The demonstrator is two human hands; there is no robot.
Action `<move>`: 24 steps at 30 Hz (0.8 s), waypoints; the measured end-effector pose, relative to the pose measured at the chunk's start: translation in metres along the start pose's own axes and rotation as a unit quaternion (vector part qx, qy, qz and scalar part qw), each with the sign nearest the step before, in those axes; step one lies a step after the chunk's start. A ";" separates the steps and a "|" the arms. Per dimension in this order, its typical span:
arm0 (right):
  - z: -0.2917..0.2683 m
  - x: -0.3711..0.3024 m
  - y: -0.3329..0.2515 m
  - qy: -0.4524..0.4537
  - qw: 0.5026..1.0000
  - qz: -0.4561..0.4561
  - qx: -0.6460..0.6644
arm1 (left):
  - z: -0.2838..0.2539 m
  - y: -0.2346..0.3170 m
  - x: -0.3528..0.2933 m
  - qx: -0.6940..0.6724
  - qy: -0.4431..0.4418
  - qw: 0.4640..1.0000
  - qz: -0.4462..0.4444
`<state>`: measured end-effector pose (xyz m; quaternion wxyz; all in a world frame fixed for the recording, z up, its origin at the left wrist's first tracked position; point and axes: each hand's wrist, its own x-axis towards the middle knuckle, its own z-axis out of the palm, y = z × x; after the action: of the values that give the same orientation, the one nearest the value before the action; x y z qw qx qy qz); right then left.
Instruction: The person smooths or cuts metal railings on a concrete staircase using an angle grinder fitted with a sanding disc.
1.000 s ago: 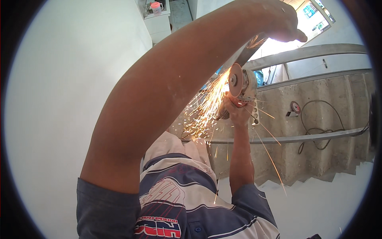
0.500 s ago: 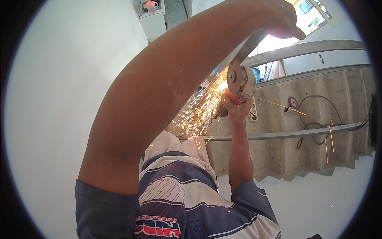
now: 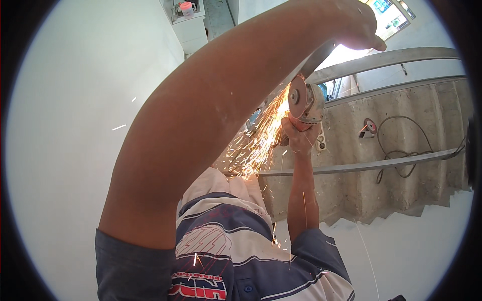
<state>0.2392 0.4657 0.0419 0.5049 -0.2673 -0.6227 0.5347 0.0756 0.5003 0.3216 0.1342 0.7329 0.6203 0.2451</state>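
Observation:
My right hand [image 3: 303, 138] is wrapped around the body of an angle grinder [image 3: 312, 108], with its thumb across the orange part. The grinder's reddish disc [image 3: 297, 97] stands upright, its top edge against a grey metal bar [image 3: 319, 58]. Sparks [image 3: 268, 135] pour from there down and to the left, behind my left forearm. My left arm crosses the view from lower left to upper right. At the bar's upper end my left hand [image 3: 357, 26] is bent over and closed on it, one digit jutting right; its other fingers are hidden.
Metal rails [image 3: 391, 60] run to the right. Below them are bare concrete steps [image 3: 346, 145], with a spare disc tool [image 3: 370, 126], a loose cable [image 3: 419, 131] and a white socket strip [image 3: 321, 140]. A pink-lidded jug [image 3: 187, 8] stands on a counter at upper left.
Both hands and the grinder stay nearly in place. The spark stream has become narrower and denser, and stray sparks now fly over the left wall and my shirt.

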 end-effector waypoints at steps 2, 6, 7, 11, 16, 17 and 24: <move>-0.002 -0.003 0.008 0.018 0.994 -0.088 -0.062 | 0.003 -0.002 0.004 0.031 0.022 0.999 0.025; -0.007 -0.006 0.018 0.006 1.000 0.001 0.016 | 0.035 0.045 0.012 0.237 0.047 0.960 -0.142; -0.008 -0.005 0.018 0.012 0.996 -0.052 -0.066 | 0.042 0.063 0.008 0.420 0.124 0.852 -0.287; -0.015 -0.011 0.014 0.000 0.999 0.022 -0.031 | 0.000 0.003 0.001 0.017 -0.013 1.000 0.015; -0.021 -0.012 0.028 -0.018 0.999 -0.009 -0.041 | -0.004 0.010 0.005 0.028 -0.063 0.998 0.004; -0.023 -0.014 0.033 -0.015 0.999 -0.010 -0.041 | -0.002 0.010 0.006 0.029 -0.064 0.997 0.007; -0.019 -0.010 0.015 0.004 0.997 -0.017 -0.069 | 0.006 0.006 0.009 0.051 -0.038 0.998 0.022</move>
<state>0.2566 0.4683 0.0230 0.4964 -0.2929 -0.6607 0.4808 0.0846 0.5087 0.3213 0.1150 0.7610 0.6103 0.1879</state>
